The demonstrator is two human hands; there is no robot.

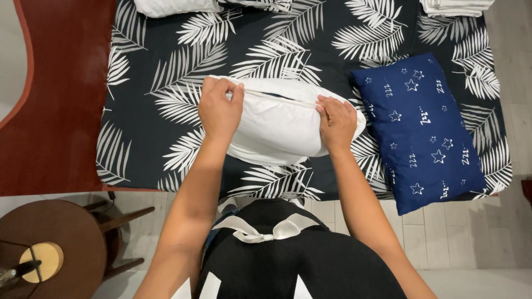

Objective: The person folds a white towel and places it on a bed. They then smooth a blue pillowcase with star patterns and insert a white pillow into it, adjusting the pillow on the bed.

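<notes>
White pillow (280, 130), left of blue pillow (421, 127): soft, light, I judge. Left hand (220, 108) and right hand (336, 122) pinch its top seam; I'd grip there.

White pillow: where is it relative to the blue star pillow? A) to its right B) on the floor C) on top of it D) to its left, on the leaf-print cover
D: the white pillow, pinched along its top edge by the left hand and right hand, lies on the leaf-print cover, left of the blue star pillow.
</notes>
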